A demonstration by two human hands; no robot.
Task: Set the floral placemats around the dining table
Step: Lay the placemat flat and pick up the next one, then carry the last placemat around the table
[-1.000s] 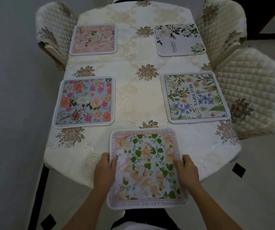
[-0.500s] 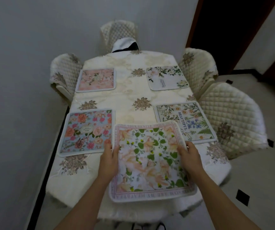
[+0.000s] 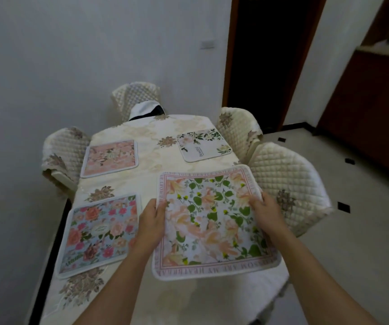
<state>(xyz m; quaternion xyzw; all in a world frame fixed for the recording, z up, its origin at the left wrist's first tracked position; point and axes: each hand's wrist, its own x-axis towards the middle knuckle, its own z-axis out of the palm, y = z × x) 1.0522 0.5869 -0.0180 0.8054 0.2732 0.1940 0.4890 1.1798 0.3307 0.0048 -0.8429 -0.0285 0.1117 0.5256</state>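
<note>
I hold a floral placemat (image 3: 212, 221) with peach blooms, green leaves and a lettered pink border above the near right of the dining table (image 3: 158, 158). My left hand (image 3: 152, 221) grips its left edge and my right hand (image 3: 267, 213) its right edge. It covers the placemat that lay at the near right. A blue placemat with red and pink roses (image 3: 99, 231) lies at the near left, a pink placemat (image 3: 110, 158) at the far left, and a white placemat with green leaves (image 3: 204, 144) at the far right.
Quilted cream chairs stand around the table: one at the far end (image 3: 136, 97), one on the left (image 3: 64, 151), two on the right (image 3: 239, 127) (image 3: 289, 184). A wall runs close along the left. A dark doorway (image 3: 266, 62) opens behind the right chairs.
The peach placemat has been lifted off the near end of the table and carried up and to the right, over the near-right placemat. The view has tilted up toward the room.
</note>
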